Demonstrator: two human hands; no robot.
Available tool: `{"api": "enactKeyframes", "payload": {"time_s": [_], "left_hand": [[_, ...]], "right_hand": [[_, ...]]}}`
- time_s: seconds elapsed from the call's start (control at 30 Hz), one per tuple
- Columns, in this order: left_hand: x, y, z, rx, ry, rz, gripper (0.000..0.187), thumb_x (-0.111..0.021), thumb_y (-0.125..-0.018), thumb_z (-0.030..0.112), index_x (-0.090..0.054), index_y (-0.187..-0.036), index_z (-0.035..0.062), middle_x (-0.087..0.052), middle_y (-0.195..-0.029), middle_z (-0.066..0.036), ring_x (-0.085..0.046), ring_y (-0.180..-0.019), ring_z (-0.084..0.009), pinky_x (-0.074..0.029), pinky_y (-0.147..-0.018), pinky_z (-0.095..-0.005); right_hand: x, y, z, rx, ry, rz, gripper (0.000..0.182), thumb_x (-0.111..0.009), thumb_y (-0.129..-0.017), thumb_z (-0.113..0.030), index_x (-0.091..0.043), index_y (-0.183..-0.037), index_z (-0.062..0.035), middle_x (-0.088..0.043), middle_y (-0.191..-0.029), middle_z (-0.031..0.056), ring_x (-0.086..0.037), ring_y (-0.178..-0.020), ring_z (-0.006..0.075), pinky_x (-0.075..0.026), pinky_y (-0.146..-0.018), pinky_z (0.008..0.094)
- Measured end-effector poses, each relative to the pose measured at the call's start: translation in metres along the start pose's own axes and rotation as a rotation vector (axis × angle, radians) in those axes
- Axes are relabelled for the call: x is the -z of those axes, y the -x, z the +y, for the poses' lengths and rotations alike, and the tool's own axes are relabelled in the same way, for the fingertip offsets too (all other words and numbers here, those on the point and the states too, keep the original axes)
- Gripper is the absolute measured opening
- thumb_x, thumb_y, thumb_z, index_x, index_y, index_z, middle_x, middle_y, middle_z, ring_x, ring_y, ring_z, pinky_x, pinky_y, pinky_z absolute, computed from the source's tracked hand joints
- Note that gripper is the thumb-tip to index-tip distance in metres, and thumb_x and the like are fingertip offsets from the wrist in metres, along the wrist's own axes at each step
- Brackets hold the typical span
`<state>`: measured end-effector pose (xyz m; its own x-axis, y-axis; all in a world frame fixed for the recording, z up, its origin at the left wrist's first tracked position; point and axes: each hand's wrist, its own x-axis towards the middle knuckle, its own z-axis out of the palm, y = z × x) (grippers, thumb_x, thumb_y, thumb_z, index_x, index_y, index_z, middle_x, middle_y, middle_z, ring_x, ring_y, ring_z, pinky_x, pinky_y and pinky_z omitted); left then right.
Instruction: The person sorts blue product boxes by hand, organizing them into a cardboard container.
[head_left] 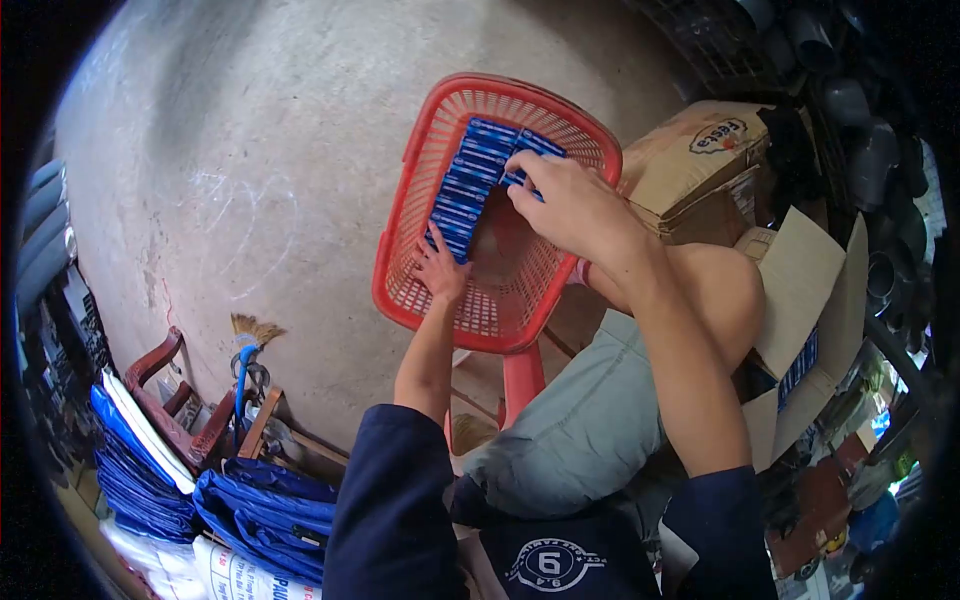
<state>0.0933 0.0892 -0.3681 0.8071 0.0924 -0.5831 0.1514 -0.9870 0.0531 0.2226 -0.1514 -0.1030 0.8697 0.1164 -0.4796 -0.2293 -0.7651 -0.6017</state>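
Observation:
A red plastic basket (395, 285) stands in front of me, with a row of small blue boxes (468, 180) packed along its left side. My left hand (438, 270) is inside the basket, its fingers spread and touching the near end of that row. Over the right part of the basket, my right hand (565, 205) has its thumb and fingers closed on a small blue box (520, 182). More blue boxes (540, 143) lie at the far end beside the row. The right hand partly hides the box it holds.
At right, an open cardboard box (800, 290) holds more blue boxes, near a closed carton (690, 160). A red stool (522, 385) is under the basket. Blue folded sheets (265, 510), a wooden chair (165, 390) and a broom (255, 330) are at left.

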Motion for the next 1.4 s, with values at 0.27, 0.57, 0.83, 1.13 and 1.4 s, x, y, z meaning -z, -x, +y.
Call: {"api": "enactKeyframes", "payload": {"time_s": [0.27,0.57,0.83,1.13,1.4], "left_hand": [[-0.030,-0.021,0.005,0.078,0.190,0.031,0.124,-0.088,-0.068,0.030,-0.005,-0.160,0.0177,-0.028,-0.151,-0.028,-0.041,-0.130,-0.0533,-0.044,-0.097,-0.0677],[-0.024,0.000,-0.005,-0.296,0.186,0.143,0.128,-0.091,-0.063,0.021,-0.006,-0.159,0.0172,-0.024,-0.148,-0.036,-0.037,-0.130,-0.0583,-0.039,-0.105,-0.0652],[-0.027,-0.007,0.004,-0.121,0.192,0.104,0.121,-0.087,-0.070,0.027,-0.006,-0.160,0.0177,-0.035,-0.141,-0.034,-0.041,-0.124,-0.0581,-0.038,-0.106,-0.0621],[0.037,0.040,0.001,-0.182,0.338,0.167,0.118,-0.086,-0.069,0.037,-0.016,-0.154,-0.0068,-0.048,-0.128,-0.031,-0.050,-0.118,-0.0472,-0.040,-0.106,-0.0530],[0.270,0.153,0.074,-0.484,0.488,0.266,0.123,-0.091,-0.064,0.029,-0.015,-0.154,-0.0074,-0.046,-0.135,-0.031,-0.048,-0.123,-0.0480,-0.043,-0.104,-0.0510]], "right_hand": [[0.005,-0.004,-0.001,-0.049,-0.007,-0.080,0.032,-0.057,-0.095,-0.021,-0.061,-0.117,0.0024,-0.068,-0.109,0.0271,-0.066,-0.105,0.0415,-0.052,-0.094,0.0501],[0.009,-0.003,-0.002,-0.061,0.003,-0.040,0.031,-0.054,-0.096,-0.020,-0.062,-0.115,0.0032,-0.068,-0.110,0.0267,-0.065,-0.107,0.0409,-0.051,-0.096,0.0492],[0.012,0.004,-0.001,-0.048,0.006,-0.006,0.030,-0.053,-0.096,-0.019,-0.063,-0.114,0.0030,-0.069,-0.109,0.0256,-0.066,-0.107,0.0402,-0.051,-0.096,0.0499],[0.009,0.000,-0.001,-0.108,-0.012,-0.129,0.034,-0.059,-0.093,-0.027,-0.064,-0.114,-0.0008,-0.068,-0.110,0.0256,-0.065,-0.106,0.0417,-0.050,-0.096,0.0502],[-0.006,0.049,-0.057,-0.024,-0.074,-0.176,0.071,-0.074,-0.079,-0.044,-0.051,-0.134,-0.0058,-0.062,-0.121,0.0297,-0.064,-0.109,0.0472,-0.051,-0.096,0.0526]]}}
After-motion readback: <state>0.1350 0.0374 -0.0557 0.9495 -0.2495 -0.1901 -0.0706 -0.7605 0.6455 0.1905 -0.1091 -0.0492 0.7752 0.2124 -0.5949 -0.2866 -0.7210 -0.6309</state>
